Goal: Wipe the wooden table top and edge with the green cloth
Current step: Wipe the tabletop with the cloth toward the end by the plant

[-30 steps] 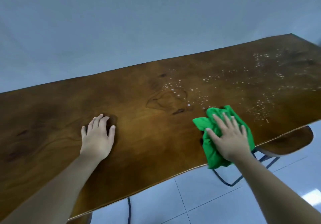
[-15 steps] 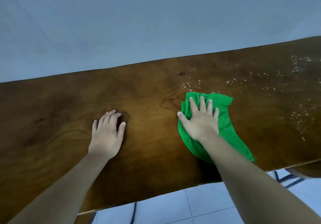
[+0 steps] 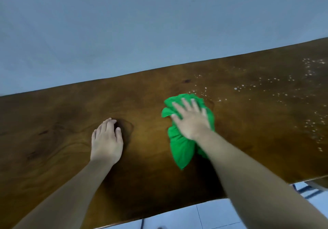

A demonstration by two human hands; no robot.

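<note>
Right hand (image 3: pixel 192 120): fingers spread, pressed flat on the bunched green cloth (image 3: pixel 181 150), frame centre.
Left hand (image 3: pixel 107 140): palm down, fingers together, flat on the wooden counter (image 3: pixel 53 131).

The long slab of wooden table top (image 3: pixel 248 140) is a warm dark brown, lighter and more golden near its middle, with darker grain streaks and a near-black oval knot mark (image 3: pixel 124 127). Small white specks of droplets (image 3: pixel 276 86) scatter across its right part. The bunched cloth of soft fabric (image 3: pixel 181 148) is a bright, plain green with no pattern. The flat wall behind the table (image 3: pixel 142 24) is an even pale grey-blue. The glossy floor tiles (image 3: pixel 204 214) are whitish blue with thin dark grout lines.
</note>
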